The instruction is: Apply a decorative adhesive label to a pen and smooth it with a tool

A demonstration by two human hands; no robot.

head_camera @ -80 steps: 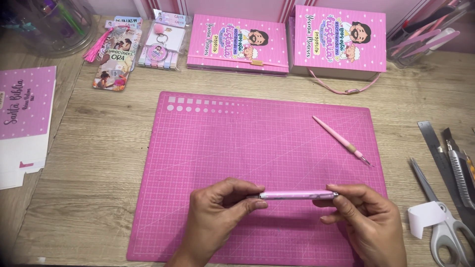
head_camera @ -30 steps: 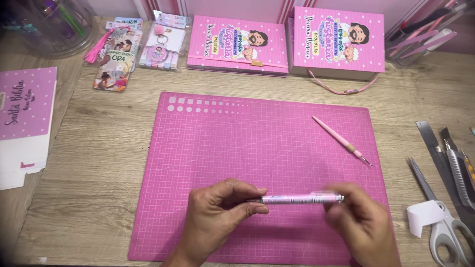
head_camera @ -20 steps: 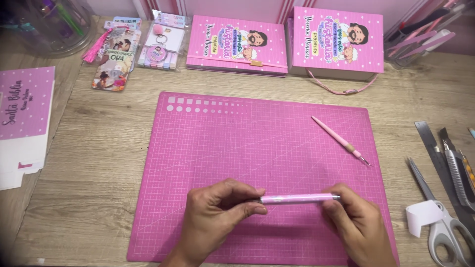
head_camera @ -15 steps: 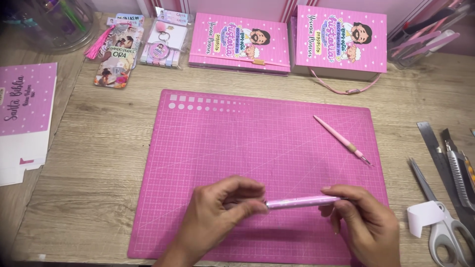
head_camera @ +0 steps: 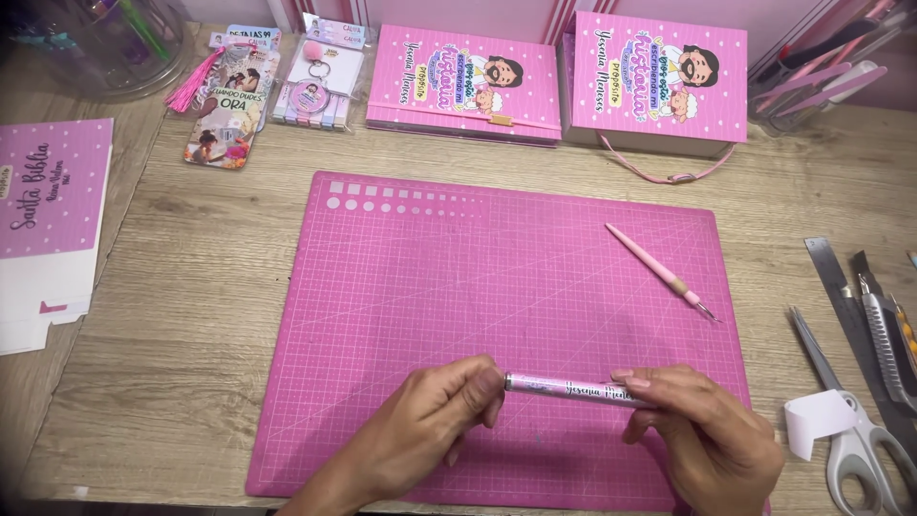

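- Both hands are low over the near edge of the pink cutting mat (head_camera: 497, 287), and between them lies a pink pen (head_camera: 573, 389), held level, almost parallel to the mat's near edge.
- The left hand (head_camera: 430, 430) is closed on the pen's left end, fingertips curled around it, thumb tucked under.
- The right hand (head_camera: 707, 435) is clamped on the pen's right end, fingers lying along the barrel, so only the middle stretch of the pen shows.
- The pen sits just above the mat; whether it touches the surface, I cannot tell.
- Up on the mat's right side lies a thin pink pointed tool (head_camera: 661, 271), slanted, well apart from the hands.
- To the right, on the wooden desk (head_camera: 191, 287), lie scissors (head_camera: 855, 420) with a curl of white paper (head_camera: 817, 420) beside the handles, then a metal ruler (head_camera: 845, 306) and a utility knife (head_camera: 884, 334).
- Along the far edge stand 2 pink printed boxes, 1 in the middle (head_camera: 468, 86) and 1 to the right (head_camera: 659, 81), the right one with a pink strap hanging off its front.
- Far left: a bookmark with a pink tassel (head_camera: 224, 115), a keychain on a packet (head_camera: 320, 91), and a flat pink and white folded carton (head_camera: 48, 220) at the desk's left edge.
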